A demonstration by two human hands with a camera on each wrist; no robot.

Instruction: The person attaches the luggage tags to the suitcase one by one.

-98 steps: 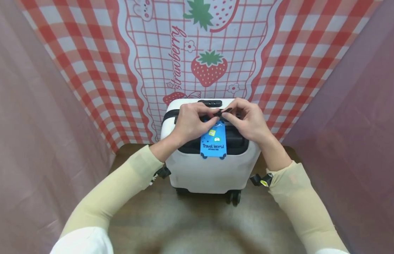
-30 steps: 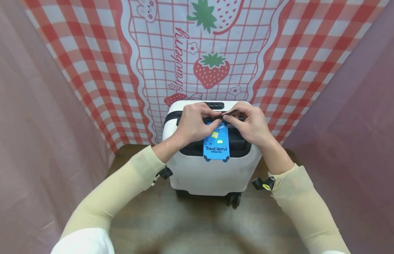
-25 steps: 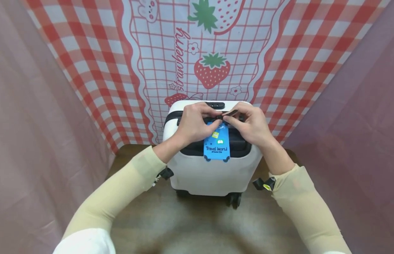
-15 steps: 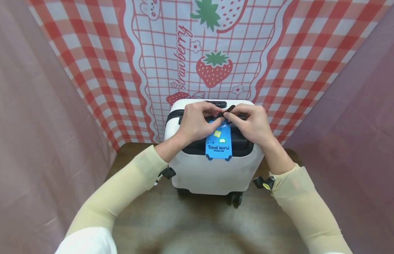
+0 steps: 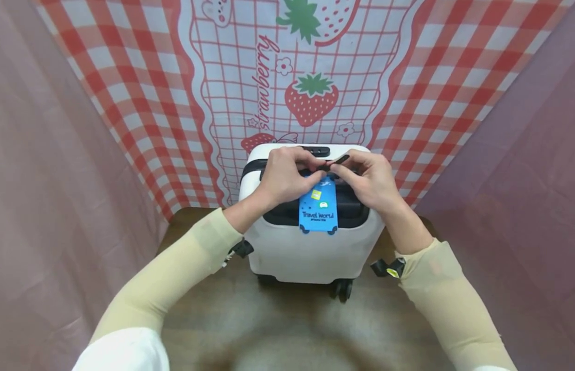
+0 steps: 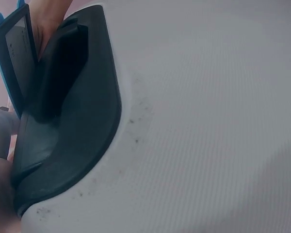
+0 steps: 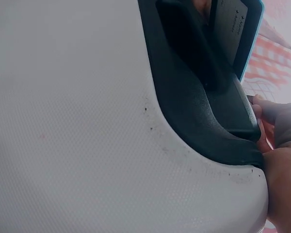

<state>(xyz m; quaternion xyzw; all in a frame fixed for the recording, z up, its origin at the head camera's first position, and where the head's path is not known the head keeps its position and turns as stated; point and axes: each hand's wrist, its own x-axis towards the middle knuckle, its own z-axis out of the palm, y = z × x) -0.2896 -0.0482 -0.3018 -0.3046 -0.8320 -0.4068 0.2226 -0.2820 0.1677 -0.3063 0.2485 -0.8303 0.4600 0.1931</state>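
A white suitcase (image 5: 310, 255) stands upright, its black handle recess (image 5: 352, 211) toward me. A blue luggage tag (image 5: 318, 206) printed "Travel World" hangs over the handle from a thin black strap (image 5: 341, 159). My left hand (image 5: 287, 175) pinches the strap near the tag's top between thumb and forefinger. My right hand (image 5: 373, 178) pinches it just to the right, with the strap's end poking up past the fingertips. The fingers cover where the strap meets the tag. Both wrist views show the tag's dark-framed back, with a white name card (image 7: 230, 34) in the right one.
The suitcase's black wheels (image 5: 344, 289) rest on a brown wooden surface (image 5: 287, 319). A strawberry-print checked cloth (image 5: 310, 98) hangs right behind it. Pinkish curtains (image 5: 51, 206) close in both sides. A black combination lock (image 5: 317, 151) sits on the suitcase's top.
The strap's end stood steeper half a second ago and leans further right now. Both hands keep pinching at nearly the same spot, and the tag hangs as before.
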